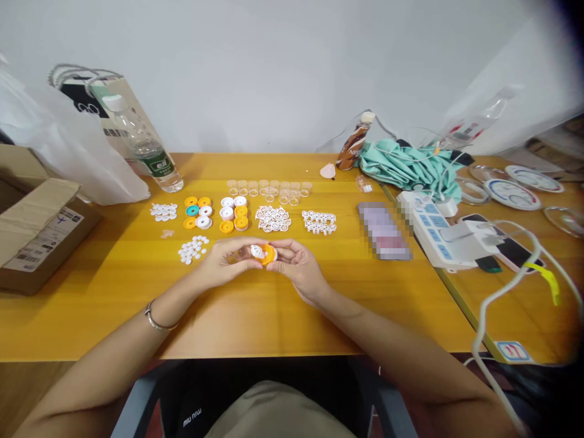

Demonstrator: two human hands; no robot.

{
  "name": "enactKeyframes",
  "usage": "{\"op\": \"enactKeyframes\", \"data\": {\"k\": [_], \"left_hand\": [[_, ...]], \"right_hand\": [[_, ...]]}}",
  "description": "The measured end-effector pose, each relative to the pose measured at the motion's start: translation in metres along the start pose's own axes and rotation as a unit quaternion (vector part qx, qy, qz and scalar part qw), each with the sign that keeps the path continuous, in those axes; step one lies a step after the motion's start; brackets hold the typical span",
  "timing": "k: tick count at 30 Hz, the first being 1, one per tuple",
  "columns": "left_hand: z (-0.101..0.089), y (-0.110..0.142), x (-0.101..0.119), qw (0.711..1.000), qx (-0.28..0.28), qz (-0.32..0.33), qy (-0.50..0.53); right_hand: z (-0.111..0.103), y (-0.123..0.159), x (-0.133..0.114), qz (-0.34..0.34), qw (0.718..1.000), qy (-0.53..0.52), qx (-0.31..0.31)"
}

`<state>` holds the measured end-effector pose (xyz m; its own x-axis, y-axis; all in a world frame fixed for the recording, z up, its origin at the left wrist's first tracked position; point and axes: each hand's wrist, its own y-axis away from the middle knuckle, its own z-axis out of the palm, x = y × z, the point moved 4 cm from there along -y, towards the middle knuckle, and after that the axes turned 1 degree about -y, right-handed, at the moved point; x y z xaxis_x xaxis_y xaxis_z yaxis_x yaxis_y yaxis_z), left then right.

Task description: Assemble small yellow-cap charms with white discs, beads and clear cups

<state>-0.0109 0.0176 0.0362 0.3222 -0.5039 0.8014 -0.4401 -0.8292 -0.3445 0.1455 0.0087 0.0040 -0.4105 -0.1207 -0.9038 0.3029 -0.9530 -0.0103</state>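
My left hand (228, 263) is closed around a small clear cup, partly hidden by the fingers. At the cup's end sits a white openwork plastic piece (257, 250). An orange round cap (268, 254) touches it, pinched by the thumb and fingers of my right hand (298, 267). Both hands meet above the table's middle. Beyond them lie a heap of white openwork pieces (274, 219), a group of white toothed pieces (319, 222) and several clear cups (269, 187). Orange and white round caps (227, 213) stand in rows, one cap with teal. Small white discs (193, 248) are scattered left.
A water bottle (157, 164) and a cardboard box (50, 237) stand left. On the right are a brown drink bottle (353, 146), a teal folded cloth (406, 164), a blurred-out flat object (383, 231) and a power strip (433, 234) with white cables.
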Motion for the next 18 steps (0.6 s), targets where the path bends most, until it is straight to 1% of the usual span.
{"op": "enactKeyframes", "data": {"k": [5, 8, 14, 18], "left_hand": [[-0.001, 0.002, 0.002, 0.999, -0.024, 0.024, 0.007], [-0.002, 0.002, 0.004, 0.999, -0.027, 0.037, 0.01], [-0.001, 0.004, 0.009, 0.997, 0.005, 0.079, -0.008], [0.001, 0.005, 0.011, 0.995, 0.032, 0.092, -0.021]], "right_hand": [[0.003, 0.003, -0.005, -0.014, 1.0, -0.003, -0.001], [0.004, 0.005, -0.006, -0.02, 1.0, -0.012, -0.007], [0.004, 0.007, -0.007, -0.037, 0.999, -0.015, 0.005], [0.005, 0.009, -0.007, -0.053, 0.998, -0.02, 0.004]]}}
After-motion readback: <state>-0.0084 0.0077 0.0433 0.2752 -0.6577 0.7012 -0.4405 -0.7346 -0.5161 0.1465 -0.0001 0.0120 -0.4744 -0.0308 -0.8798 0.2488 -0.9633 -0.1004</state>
